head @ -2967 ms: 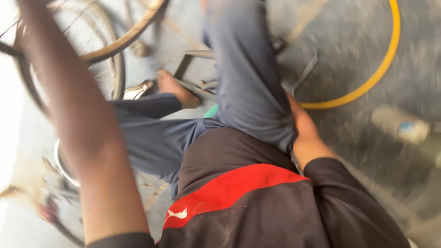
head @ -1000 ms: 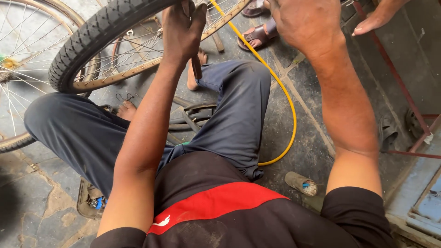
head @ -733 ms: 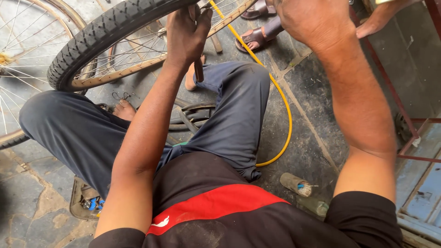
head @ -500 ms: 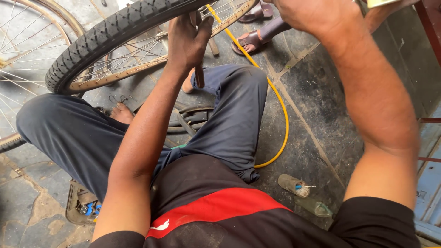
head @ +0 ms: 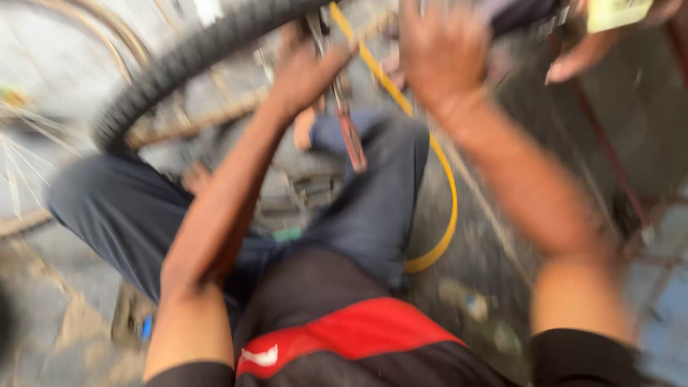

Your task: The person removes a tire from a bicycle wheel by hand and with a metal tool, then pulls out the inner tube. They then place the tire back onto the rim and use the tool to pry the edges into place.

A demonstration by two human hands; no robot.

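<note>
Grey concrete floor [head: 494, 215], view blurred by motion. A black bicycle tyre [head: 193, 54] arcs across the upper left. The left hand [head: 304, 68] is closed around a thin tool with a reddish handle [head: 347, 129], held against the tyre. The right hand [head: 437, 50] is raised beside the tyre with fingers spread; contact cannot be determined. A yellow hose [head: 444, 186] curves over the floor past the knee

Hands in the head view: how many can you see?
3. The left hand grips a tool by the black tyre; the right hand is raised at top centre; another person's hand is at top right. Blur may hide others.
</note>
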